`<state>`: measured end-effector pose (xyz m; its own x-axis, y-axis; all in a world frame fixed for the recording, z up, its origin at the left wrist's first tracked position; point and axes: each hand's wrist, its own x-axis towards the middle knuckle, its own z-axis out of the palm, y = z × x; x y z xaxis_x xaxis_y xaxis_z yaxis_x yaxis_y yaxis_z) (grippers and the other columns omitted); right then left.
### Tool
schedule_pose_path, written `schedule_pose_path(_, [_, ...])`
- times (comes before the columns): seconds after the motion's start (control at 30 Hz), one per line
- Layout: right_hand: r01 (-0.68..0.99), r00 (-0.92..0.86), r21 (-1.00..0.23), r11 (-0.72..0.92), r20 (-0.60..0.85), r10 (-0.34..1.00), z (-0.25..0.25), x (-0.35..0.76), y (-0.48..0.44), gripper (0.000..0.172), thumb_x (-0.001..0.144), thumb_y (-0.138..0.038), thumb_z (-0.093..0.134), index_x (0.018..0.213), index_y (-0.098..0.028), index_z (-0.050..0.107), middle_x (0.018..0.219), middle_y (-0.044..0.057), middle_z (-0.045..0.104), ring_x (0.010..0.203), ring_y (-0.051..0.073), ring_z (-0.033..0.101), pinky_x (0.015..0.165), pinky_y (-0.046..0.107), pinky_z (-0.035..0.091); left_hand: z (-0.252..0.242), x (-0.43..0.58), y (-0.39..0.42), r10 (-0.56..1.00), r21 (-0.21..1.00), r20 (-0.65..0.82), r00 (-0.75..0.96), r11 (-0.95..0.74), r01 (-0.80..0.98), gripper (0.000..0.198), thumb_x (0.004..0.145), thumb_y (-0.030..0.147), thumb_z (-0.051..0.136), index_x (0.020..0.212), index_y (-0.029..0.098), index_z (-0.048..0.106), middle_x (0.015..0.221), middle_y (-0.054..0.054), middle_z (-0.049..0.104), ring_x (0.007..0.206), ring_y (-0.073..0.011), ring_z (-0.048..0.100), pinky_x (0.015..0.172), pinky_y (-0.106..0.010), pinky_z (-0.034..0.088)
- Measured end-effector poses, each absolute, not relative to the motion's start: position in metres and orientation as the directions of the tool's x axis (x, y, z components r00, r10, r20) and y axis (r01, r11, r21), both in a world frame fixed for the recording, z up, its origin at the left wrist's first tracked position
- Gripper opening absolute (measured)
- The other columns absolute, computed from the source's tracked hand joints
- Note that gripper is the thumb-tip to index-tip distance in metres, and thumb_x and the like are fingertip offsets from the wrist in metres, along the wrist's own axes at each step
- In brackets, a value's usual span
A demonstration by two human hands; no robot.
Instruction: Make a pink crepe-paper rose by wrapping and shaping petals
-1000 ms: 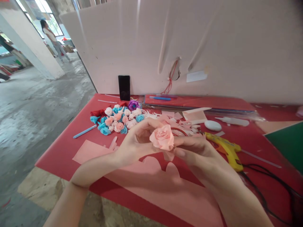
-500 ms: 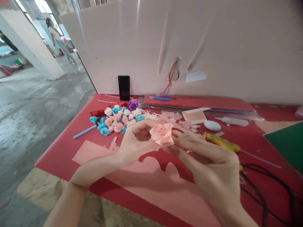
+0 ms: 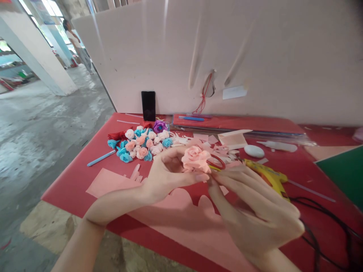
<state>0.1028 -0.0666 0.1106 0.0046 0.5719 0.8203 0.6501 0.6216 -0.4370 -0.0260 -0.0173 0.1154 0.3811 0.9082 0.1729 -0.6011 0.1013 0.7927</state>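
A pink paper rose (image 3: 196, 158) is held above the table's front half. My left hand (image 3: 166, 172) is closed round its left side and underside, with the thumb along the lower edge. At the rose's lower right edge, the fingertips of my right hand (image 3: 249, 209) pinch a petal. Partly hidden behind the hands lie scissors with a red and yellow handle (image 3: 217, 161). Below the hands spreads a large pink paper sheet (image 3: 181, 219) with a scalloped cut edge. A yellow glue gun (image 3: 268, 175) with a glue stick in its back lies beyond my right hand.
Finished paper roses (image 3: 141, 143) in blue, pink and white are heaped at the left. A phone (image 3: 148, 105) leans on the pale board (image 3: 241, 45). Cables (image 3: 329, 223) run at the right. A white mouse-shaped object (image 3: 254, 151) and a glue bottle (image 3: 280, 146) lie farther back.
The rose has tipped more upright and shifted slightly right. My left thumb has slid right along its lower edge. My right hand has turned and lowered. A distant person has moved right.
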Motion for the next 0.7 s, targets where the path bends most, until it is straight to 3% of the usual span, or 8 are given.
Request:
schedule_pose_path(0.13, [0.677,-0.009,-0.391,0.623,0.843,0.538,0.109,0.101,-0.066,0.034,0.071,0.005,0.062,0.083,-0.027,0.059,0.069,0.0,0.067,0.063,0.017,0.061,0.059,0.033,0.05,0.118,-0.026,-0.017,0.933,0.829,0.161,0.321,0.049,-0.558,0.026,0.046,0.006,0.085,0.063,0.016,0.068,0.058,0.005,0.064,0.052,-0.0058,0.057,0.054,-0.016,0.054])
schedule_pose_path(0.23, [0.656,-0.013,-0.434,0.617,0.811,0.584,0.113,0.101,-0.065,0.029,0.075,0.001,0.06,0.082,-0.027,0.059,0.07,0.0,0.069,0.063,0.017,0.062,0.059,0.032,0.052,0.121,-0.029,-0.016,0.937,0.866,0.139,0.321,0.043,-0.498,0.023,0.048,0.014,0.087,0.06,0.015,0.067,0.06,0.004,0.062,0.052,-0.0068,0.056,0.051,-0.018,0.052])
schedule_pose_path(0.5, [0.387,-0.132,-0.751,0.534,0.528,0.839,0.135,0.119,-0.058,0.014,0.081,-0.019,0.061,0.07,-0.027,0.066,0.066,-0.004,0.07,0.06,0.015,0.067,0.054,0.025,0.055,0.121,-0.041,-0.011,0.886,0.876,0.251,0.389,-0.037,-0.48,0.021,0.056,0.009,0.081,0.072,0.017,0.069,0.065,0.002,0.067,0.056,-0.0092,0.062,0.054,-0.018,0.056])
schedule_pose_path(0.6, [0.298,-0.222,-0.837,0.459,0.407,0.886,0.136,0.123,-0.056,0.019,0.084,-0.025,0.059,0.069,-0.03,0.071,0.062,-0.005,0.069,0.056,0.013,0.065,0.055,0.023,0.053,0.121,-0.044,-0.01,0.85,0.887,0.271,0.451,-0.038,-0.461,0.029,0.059,0.005,0.079,0.083,0.018,0.071,0.069,0.002,0.07,0.06,-0.0097,0.065,0.056,-0.016,0.056])
schedule_pose_path(0.7, [0.229,-0.236,-0.909,0.348,0.295,0.926,0.131,0.124,-0.055,0.013,0.081,-0.03,0.064,0.072,-0.032,0.073,0.06,-0.005,0.068,0.05,0.012,0.061,0.049,0.021,0.051,0.12,-0.045,-0.009,0.817,0.887,0.259,0.516,0.01,-0.461,0.04,0.061,0.0,0.077,0.093,0.023,0.07,0.07,0.004,0.071,0.063,-0.0088,0.068,0.061,-0.015,0.056])
